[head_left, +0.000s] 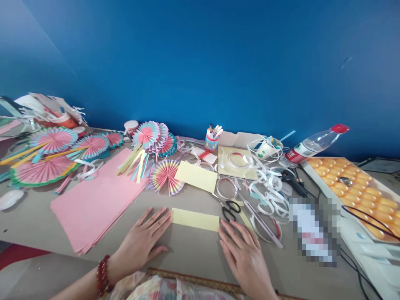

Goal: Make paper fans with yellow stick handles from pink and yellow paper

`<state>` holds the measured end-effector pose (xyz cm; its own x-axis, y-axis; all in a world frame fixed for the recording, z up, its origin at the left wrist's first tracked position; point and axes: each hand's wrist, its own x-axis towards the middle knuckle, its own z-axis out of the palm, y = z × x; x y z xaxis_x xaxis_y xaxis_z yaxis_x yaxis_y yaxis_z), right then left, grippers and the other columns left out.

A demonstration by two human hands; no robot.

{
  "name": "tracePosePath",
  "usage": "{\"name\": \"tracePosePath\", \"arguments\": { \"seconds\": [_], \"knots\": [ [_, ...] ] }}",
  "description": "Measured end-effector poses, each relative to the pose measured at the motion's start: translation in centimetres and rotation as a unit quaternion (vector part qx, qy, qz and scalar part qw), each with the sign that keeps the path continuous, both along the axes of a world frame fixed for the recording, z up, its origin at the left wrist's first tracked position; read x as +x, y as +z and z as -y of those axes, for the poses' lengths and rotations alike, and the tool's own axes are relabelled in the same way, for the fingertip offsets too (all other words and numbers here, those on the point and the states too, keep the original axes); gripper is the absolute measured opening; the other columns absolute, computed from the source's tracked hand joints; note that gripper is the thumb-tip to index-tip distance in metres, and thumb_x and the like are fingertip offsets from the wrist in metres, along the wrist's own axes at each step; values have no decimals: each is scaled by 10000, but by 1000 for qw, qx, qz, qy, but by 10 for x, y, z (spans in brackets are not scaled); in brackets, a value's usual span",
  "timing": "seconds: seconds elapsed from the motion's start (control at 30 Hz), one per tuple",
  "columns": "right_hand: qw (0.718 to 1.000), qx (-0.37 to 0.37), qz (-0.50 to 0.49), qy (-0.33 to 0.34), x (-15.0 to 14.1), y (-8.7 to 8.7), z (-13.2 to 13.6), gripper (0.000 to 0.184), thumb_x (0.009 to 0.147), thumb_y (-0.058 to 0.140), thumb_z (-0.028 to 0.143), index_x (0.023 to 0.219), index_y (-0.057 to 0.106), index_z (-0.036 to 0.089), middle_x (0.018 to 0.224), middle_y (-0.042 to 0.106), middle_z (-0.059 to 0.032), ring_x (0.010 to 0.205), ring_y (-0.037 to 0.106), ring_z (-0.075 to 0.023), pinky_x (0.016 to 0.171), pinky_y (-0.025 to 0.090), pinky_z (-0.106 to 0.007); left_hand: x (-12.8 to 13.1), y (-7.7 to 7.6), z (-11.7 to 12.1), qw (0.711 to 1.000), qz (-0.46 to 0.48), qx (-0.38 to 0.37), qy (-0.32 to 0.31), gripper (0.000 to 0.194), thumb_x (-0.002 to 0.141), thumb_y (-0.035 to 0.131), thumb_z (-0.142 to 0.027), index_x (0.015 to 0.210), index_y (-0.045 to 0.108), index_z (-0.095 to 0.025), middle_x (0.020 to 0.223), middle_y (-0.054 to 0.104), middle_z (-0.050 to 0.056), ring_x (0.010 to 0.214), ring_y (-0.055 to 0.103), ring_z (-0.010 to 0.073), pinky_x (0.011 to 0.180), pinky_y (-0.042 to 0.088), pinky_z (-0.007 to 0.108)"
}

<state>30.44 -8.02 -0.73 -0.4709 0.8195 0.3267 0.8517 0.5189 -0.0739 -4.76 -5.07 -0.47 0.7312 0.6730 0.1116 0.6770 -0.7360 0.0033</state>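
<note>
A narrow strip of pale yellow paper (195, 219) lies flat on the table in front of me. My left hand (146, 233) rests palm down at its left end, fingers stretched out and touching the edge. At the strip's right end, my right hand (242, 250) also lies flat with fingers extended. Black-handled scissors (231, 210) sit just beyond my right fingertips. A wider yellow sheet (196, 176) lies farther back, its left edge overlapping a pleated paper fan (166, 176).
Pink paper sheets (103, 196) are stacked at left, with several pleated fans (51, 139) behind. White paper curls (273, 191), a tape roll (227, 188) and a lilac stick-like tool (262, 223) lie right. A tilted bottle (312, 146) and an orange bumpy panel (359, 187) stand beyond.
</note>
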Motion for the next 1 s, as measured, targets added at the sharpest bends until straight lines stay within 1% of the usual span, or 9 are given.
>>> {"name": "tracePosePath", "arguments": {
  "seconds": [0.17,0.23,0.37,0.43,0.57,0.67,0.83,0.9,1.0],
  "knots": [
    [999,11,-42,-23,4,2,-8,237,979,503,257,1128,684,226,1207,696,-46,1116,590,-264,970,412,-428,-2,0,-2,1000,9,-8,1,597,1004,475,-422,1533,323,-189,1558,396,53,1431,354,248,1203,240,428],
    [998,12,-55,-37,2,5,-14,244,981,507,278,1156,662,209,1198,691,-63,1105,592,-266,959,424,-423,-2,0,-3,999,35,-26,13,543,1003,484,-387,1499,384,-189,1538,427,62,1416,379,248,1184,293,426],
    [998,-35,-50,-28,-14,8,-27,471,925,602,392,1336,543,170,1255,650,-100,1121,582,-291,937,459,-427,7,2,-12,990,100,-70,73,448,990,509,-373,1397,492,-187,1463,511,98,1331,478,252,1093,432,402],
    [997,-56,-48,-22,-23,7,-31,459,904,628,395,1310,558,190,1210,664,-95,1083,598,-290,907,477,-429,16,4,-19,988,111,-79,78,458,984,523,-368,1403,479,-189,1444,523,104,1313,488,260,1076,451,415],
    [995,-62,-79,-12,-34,4,-32,214,921,589,287,1124,625,230,1083,681,-73,996,621,-265,851,491,-412,33,5,-30,988,125,-77,44,468,983,530,-319,1429,447,-203,1385,566,107,1275,514,256,1082,444,442],
    [992,-56,-113,-1,-36,5,-32,141,928,523,189,1025,617,229,1026,672,-67,947,621,-250,834,489,-401,40,4,-35,988,133,-69,32,384,984,518,-255,1364,501,-202,1274,621,97,1176,563,246,1040,471,435],
    [981,-56,-185,32,-38,7,-33,214,880,436,49,845,546,230,864,641,-39,830,608,-206,752,498,-338,41,9,-40,986,167,-27,-8,204,1000,436,-141,1085,619,-174,1024,656,66,994,585,208,1033,434,430],
    [978,-50,-198,48,-37,7,-34,223,869,433,32,839,533,229,883,644,-45,836,606,-203,751,500,-332,40,11,-40,984,175,-17,-28,212,1005,419,-129,969,625,-163,954,651,60,946,574,201,975,447,409],
    [979,-62,-181,66,-36,6,-33,230,876,428,30,841,541,227,931,664,-51,879,623,-209,776,511,-336,37,11,-35,986,161,-21,-28,238,1010,407,-126,908,620,-160,942,651,62,911,562,199,860,461,367]
  ]
}}
